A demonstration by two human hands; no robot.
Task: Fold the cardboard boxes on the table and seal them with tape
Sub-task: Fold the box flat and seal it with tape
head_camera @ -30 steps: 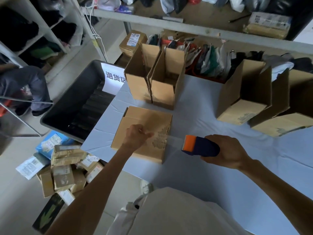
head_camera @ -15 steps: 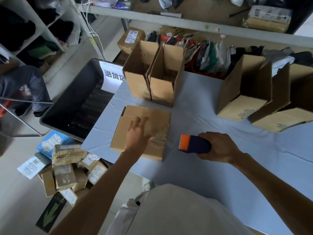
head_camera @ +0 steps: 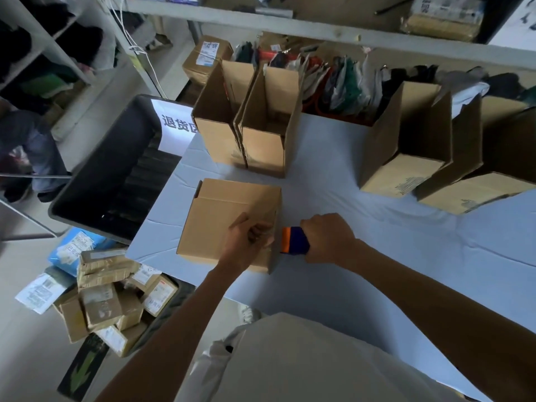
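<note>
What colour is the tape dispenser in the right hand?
Dark blue with an orange end; the head view shows the tape dispenser in the right hand.

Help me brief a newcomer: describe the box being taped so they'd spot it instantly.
Start at the cloth-covered table. At its near left edge sits the cardboard box, the left hand on it, the right hand holding the tape dispenser beside it. It alone is closed on top; the other boxes stand open.
</note>
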